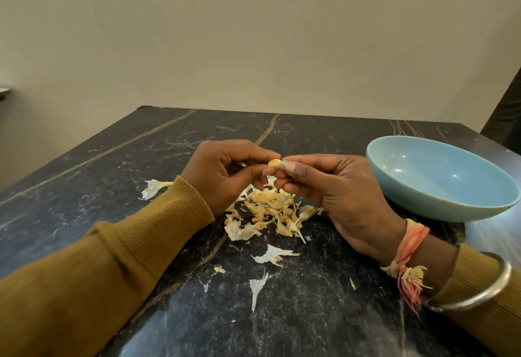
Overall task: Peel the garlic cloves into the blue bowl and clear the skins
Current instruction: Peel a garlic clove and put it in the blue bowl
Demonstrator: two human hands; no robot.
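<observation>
1. Both hands — left hand (225, 172), right hand (332, 187) — pinch one garlic clove (274, 163) above the counter's (112, 176) middle.
2. Peeling is underway; skins (270, 212) lie beneath.
3. Next, likely drop it into the blue bowl (439, 179) — seemingly empty, right edge.

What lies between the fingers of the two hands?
A garlic clove, pinched by the left hand and right hand, over the skin pile; head view.
</observation>
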